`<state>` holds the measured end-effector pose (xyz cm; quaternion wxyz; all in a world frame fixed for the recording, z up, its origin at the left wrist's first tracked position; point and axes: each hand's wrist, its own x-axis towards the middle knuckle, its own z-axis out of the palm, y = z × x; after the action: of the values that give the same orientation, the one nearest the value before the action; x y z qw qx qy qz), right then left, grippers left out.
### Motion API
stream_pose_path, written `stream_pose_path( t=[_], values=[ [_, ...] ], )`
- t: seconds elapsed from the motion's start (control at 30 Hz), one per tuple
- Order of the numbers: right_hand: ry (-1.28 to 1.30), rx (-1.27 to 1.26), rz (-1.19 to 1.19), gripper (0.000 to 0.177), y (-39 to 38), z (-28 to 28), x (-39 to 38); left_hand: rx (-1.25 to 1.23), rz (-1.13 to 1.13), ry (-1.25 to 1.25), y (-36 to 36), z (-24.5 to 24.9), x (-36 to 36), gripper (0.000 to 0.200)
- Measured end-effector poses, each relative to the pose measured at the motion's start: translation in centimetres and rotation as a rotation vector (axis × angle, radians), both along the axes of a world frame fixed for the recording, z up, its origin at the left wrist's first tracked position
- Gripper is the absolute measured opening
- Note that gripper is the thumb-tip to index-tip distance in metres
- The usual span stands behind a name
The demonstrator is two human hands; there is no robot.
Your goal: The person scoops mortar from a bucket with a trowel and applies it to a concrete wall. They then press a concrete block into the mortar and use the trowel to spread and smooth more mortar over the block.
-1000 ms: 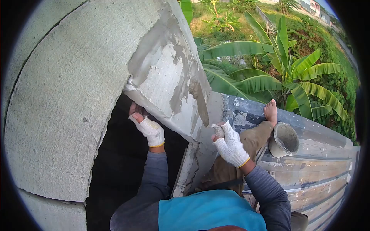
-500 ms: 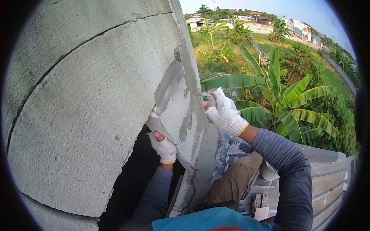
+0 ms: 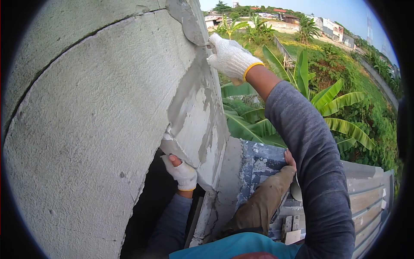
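Listing first our trowel (image 3: 188, 21): the blade is grey with mortar and pressed on the top corner of the wall end (image 3: 196, 116). Its long axis slants from the handle up and left, tip pointing to the upper left. Half a second ago it lay lower on that face, and it has since climbed to the top of view. Our right hand (image 3: 230, 58) is white-gloved, fingers closed together on the handle, which the glove hides; the arm is raised higher than before. Our left hand (image 3: 183, 173) is gloved and unchanged in place, fingers hooked shut under the lower edge of the wall end, beside the dark opening (image 3: 146, 207). Outward lie our trouser leg (image 3: 263, 203), bare foot (image 3: 290, 159), metal sheeting (image 3: 366, 190) and banana plants (image 3: 336, 103).
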<state>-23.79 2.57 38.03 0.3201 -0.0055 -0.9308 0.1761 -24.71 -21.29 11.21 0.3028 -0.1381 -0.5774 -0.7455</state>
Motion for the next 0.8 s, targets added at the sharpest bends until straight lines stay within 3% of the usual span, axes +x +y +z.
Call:
stream_pose_path(
  t=[0.2, 0.27, 0.33, 0.4, 0.47, 0.57, 0.7, 0.77, 0.8],
  values=[
    [-0.318, -0.213, 0.063, 0.04, -1.3, -6.8, 3.1, -0.071, 0.043, 0.028, -0.2, -0.3, -0.4, 0.063],
    [-0.252, -0.193, 0.099, 0.039, 0.2, -9.0, 4.6, -0.072, 0.054, 0.055, -0.1, 0.1, -0.3, 0.063],
    [-0.253, -0.218, 0.095, 0.038, 0.8, -8.5, 5.2, -0.085, 0.066, 0.058, -0.3, -0.2, -0.4, 0.064],
    [0.002, -0.208, 0.159, 0.036, 1.8, -7.2, 4.2, -0.102, 0.075, 0.057, -0.4, -0.3, -0.4, 0.064],
    [-0.114, -0.423, 0.252, 0.033, 1.0, -2.4, 4.3, -0.123, 0.088, 0.052, -0.4, -0.2, -0.2, 0.067],
    [-0.048, -0.545, 0.406, 0.032, 0.8, 1.1, 1.0, -0.087, 0.06, 0.027, -0.2, 0.0, 0.0, 0.069],
    [-0.09, -0.536, 0.5, 0.035, -0.4, 1.9, 1.3, -0.052, -0.02, -0.023, -0.5, -0.7, -0.3, 0.059],
    [0.101, -0.163, 0.483, 0.039, -1.8, 1.1, 2.4, -0.075, 0.003, -0.001, -0.3, -0.1, 0.2, 0.058],
    [0.09, -0.127, 0.438, 0.041, -2.4, 1.1, 3.3, -0.082, 0.001, -0.002, -0.3, -0.1, 0.1, 0.058]
  ],
)
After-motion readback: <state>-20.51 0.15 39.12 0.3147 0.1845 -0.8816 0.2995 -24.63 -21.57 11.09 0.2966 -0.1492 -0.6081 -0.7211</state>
